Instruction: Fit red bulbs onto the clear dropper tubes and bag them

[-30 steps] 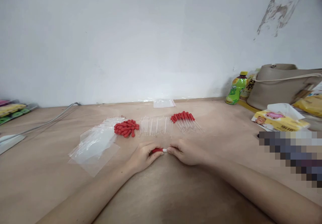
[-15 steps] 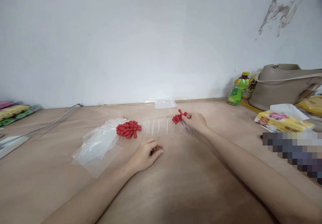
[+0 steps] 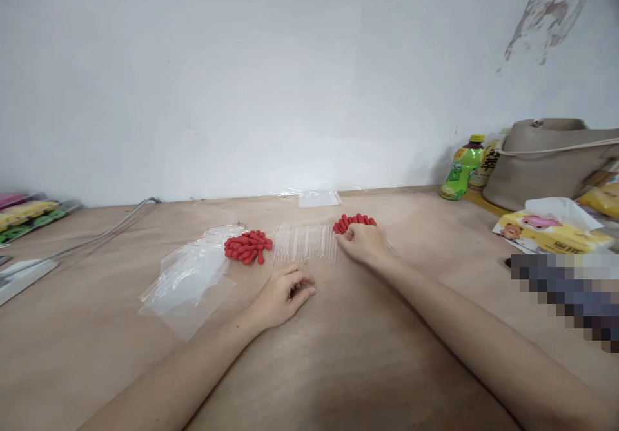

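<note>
My right hand [image 3: 363, 242] is over a row of red-bulbed droppers [image 3: 355, 220], hiding most of their clear stems. Its thumb and fingers are bent together beside the right end of a row of thin clear tubes [image 3: 302, 242]; anything in the pinch is hidden. My left hand [image 3: 283, 295] rests on the table just below those tubes, fingers loosely curled, thumb apart, nothing in it. A pile of red rubber bulbs [image 3: 247, 246] lies left of the tubes. Beside it several clear zip bags [image 3: 191, 282] are fanned out.
Against the wall lies a small white packet [image 3: 319, 199]. At right are a green bottle [image 3: 463, 170], a beige bag [image 3: 541, 166] and a yellow tissue pack [image 3: 551, 231]. A grey cable [image 3: 111, 230] and colourful packs [image 3: 31, 215] are at left.
My right hand has moved slightly left and down, from a dropper's red bulb to beside the tubes. More red bulbs now show in the right row. My left hand has stayed put.
</note>
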### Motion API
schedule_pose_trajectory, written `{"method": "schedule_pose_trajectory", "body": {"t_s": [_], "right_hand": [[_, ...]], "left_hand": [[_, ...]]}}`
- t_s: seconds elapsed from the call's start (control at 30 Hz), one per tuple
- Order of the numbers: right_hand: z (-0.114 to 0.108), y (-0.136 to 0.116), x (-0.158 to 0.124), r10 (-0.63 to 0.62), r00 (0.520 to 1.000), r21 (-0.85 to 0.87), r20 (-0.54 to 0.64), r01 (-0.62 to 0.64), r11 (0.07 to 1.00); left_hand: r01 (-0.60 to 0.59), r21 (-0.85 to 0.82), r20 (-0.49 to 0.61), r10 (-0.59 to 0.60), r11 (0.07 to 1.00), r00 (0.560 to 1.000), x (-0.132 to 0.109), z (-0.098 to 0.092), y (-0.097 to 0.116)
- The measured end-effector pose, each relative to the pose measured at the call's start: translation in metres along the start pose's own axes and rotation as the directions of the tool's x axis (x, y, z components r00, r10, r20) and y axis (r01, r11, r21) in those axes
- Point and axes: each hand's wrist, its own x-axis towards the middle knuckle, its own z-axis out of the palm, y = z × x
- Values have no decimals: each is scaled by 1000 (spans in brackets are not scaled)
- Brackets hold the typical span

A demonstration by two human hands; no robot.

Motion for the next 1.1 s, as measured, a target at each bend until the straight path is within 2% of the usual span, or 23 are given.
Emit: {"method": "schedule_pose_trajectory", "body": {"t_s": [0.07,0.2,0.27,0.33,0.43,0.5,0.6,0.7,0.83,1.0,1.1], "right_hand": [[2,-7,-4,-31,999,-42,44,32,999],[0,-16,-10,-6,990,-115,143,23,993],[-3,-18,-11,5,986,-125,166,16,992],[-4,-18,-12,8,986,-129,168,14,992],[-2,-17,-11,13,990,-128,138,5,992],[1,-16,-11,10,993,-116,115,4,993],[6,-15,-12,-11,999,-76,47,14,997],[11,-13,-19,-67,991,15,-115,69,998],[14,-8,-38,-209,932,67,-295,238,969],[10,1,-59,-347,869,68,-354,394,917],[5,4,-66,-400,847,67,-350,449,891]], "left_hand": [[2,6,-1,-2,1000,1000,0,0,-1],[11,35,4,-11,999,1000,0,2,-2],[20,96,-53,-15,995,998,0,2,-4],[53,221,-172,-15,974,985,0,1,-8],[184,466,-338,-18,865,941,1,-7,-19],[279,592,-405,-19,757,914,1,-17,-27],[365,693,-467,1,621,884,1,-32,-37],[402,767,-447,-34,500,894,0,-42,-42],[407,840,-372,-164,360,914,0,-46,-41],[339,878,-275,-222,339,935,2,-48,-39],[364,870,-303,-223,331,926,2,-49,-40]]}}
